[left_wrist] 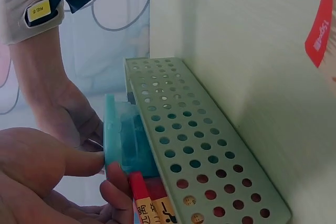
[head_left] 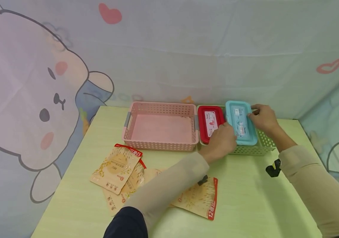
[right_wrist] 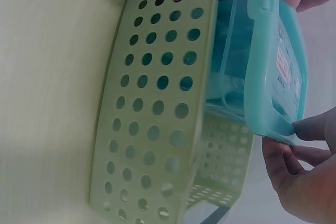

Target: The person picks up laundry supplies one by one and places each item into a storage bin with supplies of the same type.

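A clear blue box with a light-blue lid (head_left: 241, 122) sits in a green perforated basket (head_left: 248, 150), its lid above the basket's rim. My right hand (head_left: 263, 117) pinches the lid's right edge, thumb on top and fingers underneath, as the right wrist view shows. At the box's left edge, my left hand (head_left: 221, 140) grips with the thumb on the lid and a finger curled below it. A red-lidded box (head_left: 204, 127) lies left of the blue one in the same basket, partly covered by my left hand.
Left of the green basket stands a pink perforated basket (head_left: 160, 145) with grey handles. Several beige packets with red edges lie in front, among them one packet (head_left: 117, 168) at the left and another (head_left: 200, 198) under my left forearm. A printed cloth (head_left: 169, 66) hangs behind the table.
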Tool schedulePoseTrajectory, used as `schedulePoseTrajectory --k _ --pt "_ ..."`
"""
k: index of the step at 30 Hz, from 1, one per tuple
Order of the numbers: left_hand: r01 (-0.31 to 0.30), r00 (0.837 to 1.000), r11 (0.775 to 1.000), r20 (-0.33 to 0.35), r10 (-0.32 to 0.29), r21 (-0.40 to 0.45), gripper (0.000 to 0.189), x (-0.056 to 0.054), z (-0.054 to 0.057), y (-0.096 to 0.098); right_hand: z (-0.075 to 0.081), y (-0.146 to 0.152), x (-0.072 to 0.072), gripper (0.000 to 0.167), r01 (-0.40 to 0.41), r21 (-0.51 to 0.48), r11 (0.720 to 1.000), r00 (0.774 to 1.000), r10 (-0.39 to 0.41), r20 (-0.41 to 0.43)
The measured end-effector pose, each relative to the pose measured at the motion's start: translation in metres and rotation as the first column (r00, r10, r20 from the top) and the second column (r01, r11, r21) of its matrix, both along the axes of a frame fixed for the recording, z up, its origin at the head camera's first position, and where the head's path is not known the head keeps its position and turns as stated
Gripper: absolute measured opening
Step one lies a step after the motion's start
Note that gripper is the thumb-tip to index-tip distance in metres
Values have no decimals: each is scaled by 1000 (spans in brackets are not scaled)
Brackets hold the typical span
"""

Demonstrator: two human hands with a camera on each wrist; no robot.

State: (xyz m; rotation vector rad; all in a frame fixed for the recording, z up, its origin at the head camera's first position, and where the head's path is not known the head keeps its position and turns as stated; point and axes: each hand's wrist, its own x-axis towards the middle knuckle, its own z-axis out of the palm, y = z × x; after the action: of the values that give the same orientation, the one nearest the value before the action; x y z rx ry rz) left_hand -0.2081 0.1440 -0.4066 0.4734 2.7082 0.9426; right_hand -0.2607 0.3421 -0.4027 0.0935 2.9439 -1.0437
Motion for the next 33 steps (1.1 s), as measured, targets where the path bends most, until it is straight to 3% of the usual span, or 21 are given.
schedulePoseTrajectory --k 3,6,12,16,24,33 --pt "9 997 995 -72 -16 -104 39 1 1 3 -2 -1 -1 53 5 -7 1000 1000 -5 9" --pt "16 991 979 -125 -42 -201 53 1 1 7 -5 -1 -3 52 5 -11 1000 1000 -5 20" --pt "39 992 959 -102 -70 -280 78 2 4 13 -10 -1 -8 50 1 0 1000 1000 -1 27" --pt "26 988 942 -136 -75 -333 78 0 0 15 -12 -2 -11 49 -6 5 1000 999 6 39" --pt "-12 971 886 -217 -100 -463 73 -2 -8 22 -21 -1 -13 48 -15 20 1000 999 14 29" --pt "-26 963 866 -246 -113 -499 69 -2 -13 22 -23 -2 -15 48 -41 58 997 998 39 41"
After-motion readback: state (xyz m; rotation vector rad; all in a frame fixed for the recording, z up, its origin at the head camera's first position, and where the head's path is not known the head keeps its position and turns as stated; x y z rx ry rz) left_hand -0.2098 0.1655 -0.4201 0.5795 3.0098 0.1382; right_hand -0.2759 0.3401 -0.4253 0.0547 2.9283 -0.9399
